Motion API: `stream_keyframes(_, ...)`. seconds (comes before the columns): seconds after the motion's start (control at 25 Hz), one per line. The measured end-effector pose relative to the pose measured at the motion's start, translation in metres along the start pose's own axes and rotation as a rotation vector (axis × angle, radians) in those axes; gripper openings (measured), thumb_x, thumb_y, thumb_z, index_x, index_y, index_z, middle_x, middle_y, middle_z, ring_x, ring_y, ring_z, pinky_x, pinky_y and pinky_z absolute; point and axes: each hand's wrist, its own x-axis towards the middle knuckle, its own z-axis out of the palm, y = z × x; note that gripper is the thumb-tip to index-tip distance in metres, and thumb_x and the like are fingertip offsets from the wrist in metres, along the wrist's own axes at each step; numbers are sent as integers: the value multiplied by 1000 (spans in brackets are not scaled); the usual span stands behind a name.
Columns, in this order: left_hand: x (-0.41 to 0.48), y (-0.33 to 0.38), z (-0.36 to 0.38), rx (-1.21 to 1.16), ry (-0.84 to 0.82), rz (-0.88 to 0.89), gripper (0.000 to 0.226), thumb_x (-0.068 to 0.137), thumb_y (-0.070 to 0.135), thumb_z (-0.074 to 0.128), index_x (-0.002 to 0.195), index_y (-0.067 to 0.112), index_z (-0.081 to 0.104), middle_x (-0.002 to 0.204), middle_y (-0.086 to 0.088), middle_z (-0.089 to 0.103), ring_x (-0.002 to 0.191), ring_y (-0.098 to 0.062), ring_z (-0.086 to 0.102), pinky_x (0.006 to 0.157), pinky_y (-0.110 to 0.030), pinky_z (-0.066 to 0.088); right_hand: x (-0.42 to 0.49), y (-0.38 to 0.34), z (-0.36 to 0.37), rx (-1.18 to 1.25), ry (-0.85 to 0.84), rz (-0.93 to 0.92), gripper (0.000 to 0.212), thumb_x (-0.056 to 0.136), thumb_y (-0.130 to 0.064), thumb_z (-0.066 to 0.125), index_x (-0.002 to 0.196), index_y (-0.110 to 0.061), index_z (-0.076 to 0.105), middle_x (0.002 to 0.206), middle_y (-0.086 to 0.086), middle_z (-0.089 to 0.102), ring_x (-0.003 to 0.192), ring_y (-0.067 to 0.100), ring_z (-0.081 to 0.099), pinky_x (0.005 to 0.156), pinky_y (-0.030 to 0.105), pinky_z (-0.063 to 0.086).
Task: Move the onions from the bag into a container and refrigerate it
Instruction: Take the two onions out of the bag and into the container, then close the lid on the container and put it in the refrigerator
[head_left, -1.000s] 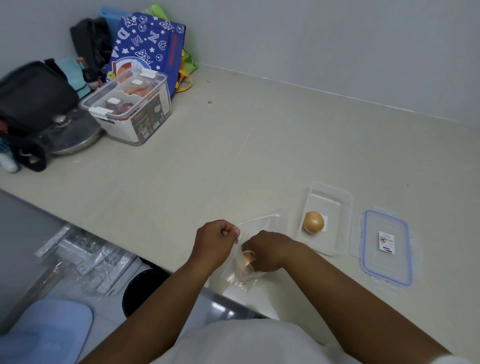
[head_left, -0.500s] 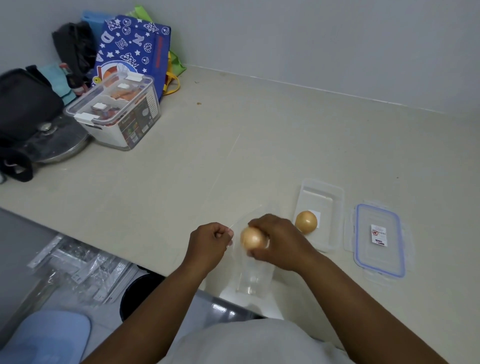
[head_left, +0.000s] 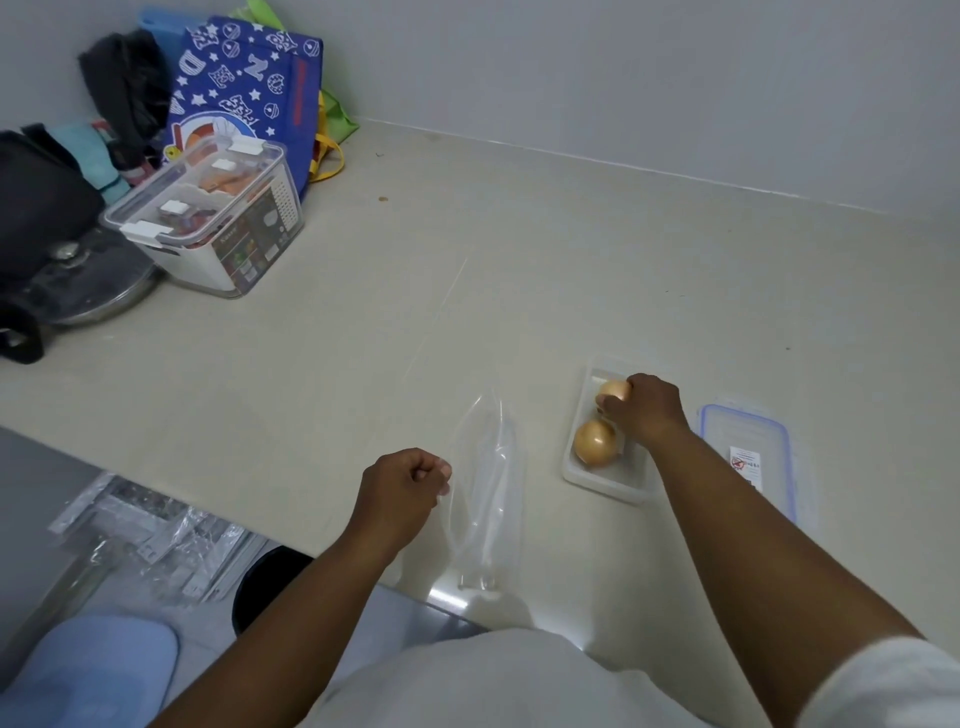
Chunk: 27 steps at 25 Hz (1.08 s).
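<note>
Setting the second onion (head_left: 614, 389) down in the container (head_left: 605, 480), the right hand (head_left: 644, 410) holds it in a closed grip; release gently beside the first onion (head_left: 595, 442). The left hand (head_left: 402, 486) pinches the bag (head_left: 488, 493) on the surface (head_left: 467, 270).

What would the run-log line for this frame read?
right hand: setting second onion in container | left hand: holding bag | lid: off
</note>
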Motion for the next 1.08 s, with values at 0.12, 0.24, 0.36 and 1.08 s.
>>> stream_keyframes(0.12,0,0,2,5,-1,-12,17,85,19,65,70,23,72,64,9,73,50,2,58,59,-24,46,8,4,12,-18,-22,28,35,77,-46,66,88,-14,57,100,12,66,67,20,48,49,26,30)
stream_keyframes(0.24,2,0,3,10,6,-13,18,85,18,65,70,23,72,64,9,73,50,3,59,58,-22,46,5,7,17,-6,5,22,40,79,-46,64,99,-12,58,108,14,65,87,29,56,67,32,44)
stream_keyframes(0.36,3,0,2,8,5,-11,17,85,19,64,71,23,72,65,6,73,50,2,58,58,-23,47,-24,3,17,17,223,-180,50,85,-38,65,124,-9,56,129,14,58,124,34,45,97,38,42)
stream_keyframes(1.08,9,-69,-30,476,120,239,61,81,13,72,137,7,48,129,-12,58,112,-28,57,96,-37,47,-165,-14,111,-216,13,-932,54,91,-49,54,132,-14,57,147,10,48,141,30,37,109,41,39)
